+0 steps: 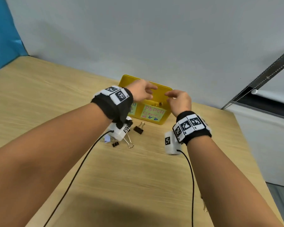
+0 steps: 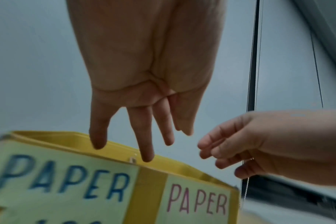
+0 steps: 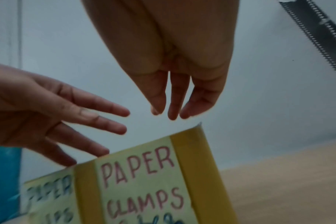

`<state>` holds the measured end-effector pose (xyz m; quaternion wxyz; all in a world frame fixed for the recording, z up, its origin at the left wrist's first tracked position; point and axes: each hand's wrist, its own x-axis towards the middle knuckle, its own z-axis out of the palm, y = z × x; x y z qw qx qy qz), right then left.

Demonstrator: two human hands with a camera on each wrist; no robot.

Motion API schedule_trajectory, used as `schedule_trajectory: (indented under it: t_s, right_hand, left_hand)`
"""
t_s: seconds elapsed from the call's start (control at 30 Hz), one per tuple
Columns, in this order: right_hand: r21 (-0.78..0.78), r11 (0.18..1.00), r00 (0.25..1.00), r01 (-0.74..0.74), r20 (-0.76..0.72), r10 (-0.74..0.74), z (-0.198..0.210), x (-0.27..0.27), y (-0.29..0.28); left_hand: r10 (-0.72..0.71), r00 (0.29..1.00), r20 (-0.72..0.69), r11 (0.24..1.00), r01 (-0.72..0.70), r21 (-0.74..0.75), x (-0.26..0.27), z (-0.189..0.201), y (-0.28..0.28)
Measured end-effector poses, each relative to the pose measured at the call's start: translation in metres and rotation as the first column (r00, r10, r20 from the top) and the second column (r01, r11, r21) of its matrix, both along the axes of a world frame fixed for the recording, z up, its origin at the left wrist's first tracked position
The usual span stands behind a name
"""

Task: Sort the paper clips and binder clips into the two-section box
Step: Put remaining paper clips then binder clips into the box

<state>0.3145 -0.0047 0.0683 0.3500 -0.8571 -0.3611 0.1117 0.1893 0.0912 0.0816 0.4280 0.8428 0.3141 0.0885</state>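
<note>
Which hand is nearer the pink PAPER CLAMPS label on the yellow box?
Right. The right hand hovers just above the pink PAPER CLAMPS label; the left hand hangs over the yellow box's other half.

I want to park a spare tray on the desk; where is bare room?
Bare wood lies left of the yellow box toward the blue panel, and near, between the forearms. Crowded: in front of the box, where binder clips lie.

Probably an office: wooden desk (image 1: 39,99), roller blind (image 1: 269,76), grey wall (image 1: 138,30).
</note>
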Motion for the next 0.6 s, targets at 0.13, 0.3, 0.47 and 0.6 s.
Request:
schedule_trajectory:
  t_s: [0.13,0.3,0.47,0.6]
  right_hand:
    - [0.100,0.976,0.955,-0.194,0.247,0.165,-0.005,-0.044,-0.014]
    - [-0.337,0.768,0.767,-0.545,0.169,0.618,-0.036,-0.086,-0.007]
    - [-0.671,0.515,0.686,-0.534,0.013,0.727,-0.061,-0.105,0.009]
    - [-0.646,0.552,0.699,-0.527,0.039,0.714,-0.073,-0.109,0.014]
  left_hand:
    - [0.218,0.960,0.175,0.973,-0.228,0.037,-0.065,-0.010,-0.003]
    - [0.234,0.921,-0.311,0.969,-0.245,0.002,-0.142,-0.058,-0.004]
    - [0.146,0.780,-0.609,0.988,-0.084,0.130,-0.148,-0.086,-0.026]
    - [0.148,0.838,-0.526,0.984,-0.072,0.162,-0.132,-0.093,-0.040]
